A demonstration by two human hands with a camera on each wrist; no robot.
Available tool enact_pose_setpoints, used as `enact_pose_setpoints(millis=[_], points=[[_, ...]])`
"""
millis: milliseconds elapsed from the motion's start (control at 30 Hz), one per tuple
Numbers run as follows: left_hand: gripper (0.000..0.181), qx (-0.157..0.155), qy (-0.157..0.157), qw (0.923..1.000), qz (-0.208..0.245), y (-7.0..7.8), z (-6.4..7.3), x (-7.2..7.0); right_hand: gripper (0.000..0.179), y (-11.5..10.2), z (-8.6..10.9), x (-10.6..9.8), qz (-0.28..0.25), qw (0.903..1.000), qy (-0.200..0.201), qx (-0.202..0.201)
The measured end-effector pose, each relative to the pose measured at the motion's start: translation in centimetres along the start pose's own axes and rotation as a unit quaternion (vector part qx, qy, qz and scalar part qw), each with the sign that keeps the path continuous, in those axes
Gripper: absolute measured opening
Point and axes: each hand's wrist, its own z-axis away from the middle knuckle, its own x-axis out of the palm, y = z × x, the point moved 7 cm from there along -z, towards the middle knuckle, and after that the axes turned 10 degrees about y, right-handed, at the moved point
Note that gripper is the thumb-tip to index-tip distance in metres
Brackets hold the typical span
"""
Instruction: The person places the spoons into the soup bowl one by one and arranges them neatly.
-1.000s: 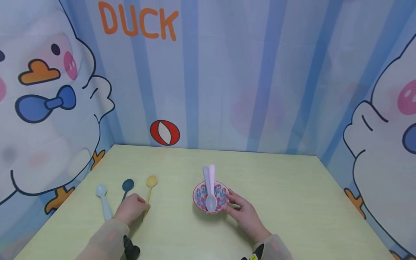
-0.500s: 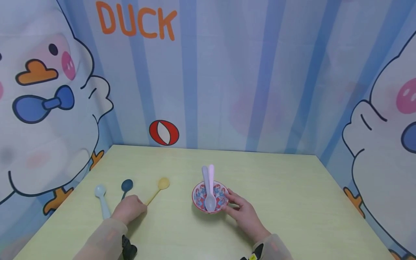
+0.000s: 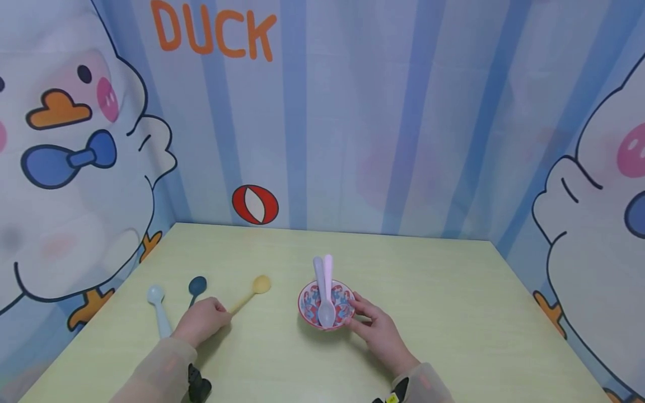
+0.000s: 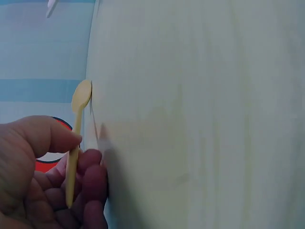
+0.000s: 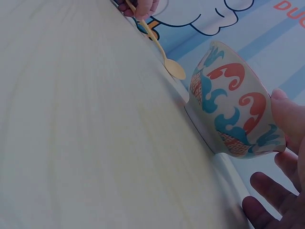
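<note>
1. Straight to the yellow spoon (image 4: 81, 98), left of centre, plain and buttery at both ends!
2. Oh, and look at the bowl (image 5: 224, 102): white outside, splashed with red and blue swirls, red cross-hatched patches, red rim, and more red and blue within.
3. Pastels inside it: a lilac spoon (image 3: 319, 275) and a pink spoon (image 3: 328, 266).
4. Over left, a pale blue spoon (image 3: 160, 310), then a dark teal spoon (image 3: 197, 286).
5. Under them, the pale yellow-green tabletop (image 3: 428, 302), faintly streaked.
6. Far side, stripes! The backdrop (image 3: 347, 101) alternates light and deeper blue, with orange lettering (image 3: 233, 34) and a red-and-white ball (image 3: 255, 205).
7. Far left, a white duck (image 3: 65, 218): black outline, orange beak, pink cheeks, blue bow tie.
</note>
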Motion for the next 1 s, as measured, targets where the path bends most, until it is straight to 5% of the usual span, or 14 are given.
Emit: enact_pose_setpoints(millis=[233,467,667,1000], points=[[0.014,-0.023,-0.027,0.9980,0.053,-0.3,0.2,0.7,0.045,-0.1,0.0,0.0,-0.001,1.0000,-0.002,-0.004],[0.022,-0.011,-0.020,0.9987,0.046,-0.4,-0.2,0.5,0.045,-0.1,0.0,-0.1,-0.006,1.0000,0.002,0.003],[0.034,-0.031,-0.013,0.9957,0.086,-1.1,-0.5,0.2,0.044,0.0,0.1,0.0,-0.009,0.9999,0.004,0.002],[0.037,-0.072,0.000,0.9749,0.211,-1.7,-0.7,0.2,0.046,0.1,0.1,0.0,-0.006,1.0000,0.006,0.006]])
